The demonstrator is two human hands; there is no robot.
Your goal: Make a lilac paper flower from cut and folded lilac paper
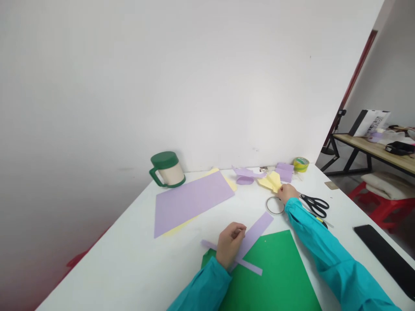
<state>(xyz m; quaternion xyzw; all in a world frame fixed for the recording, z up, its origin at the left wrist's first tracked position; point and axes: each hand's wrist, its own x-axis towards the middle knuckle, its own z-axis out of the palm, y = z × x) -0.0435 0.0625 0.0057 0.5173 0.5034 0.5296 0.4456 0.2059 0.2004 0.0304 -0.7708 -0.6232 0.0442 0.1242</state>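
Note:
My right hand (288,193) reaches to the far right and pinches the edge of a yellow folded paper plane (270,182). Just below that hand lies a thin ring (275,205), perhaps a roll of tape seen from above. My left hand (230,244) is loosely curled, with nothing visible in its fingers. It rests over a wide purple paper strip (257,233) and a narrower purple strip (251,267) that crosses it. Under both strips is a green sheet (275,272). Black-handled scissors (314,204) lie to the right of my right hand, their blades partly hidden.
A large purple sheet (193,203) overlaps yellow paper at left, beside a green-lidded mug (167,169). Folded purple pieces (284,172) and a yellow-green tape roll (301,164) stand near the wall. A cutter (320,220) and black strip (385,255) lie right.

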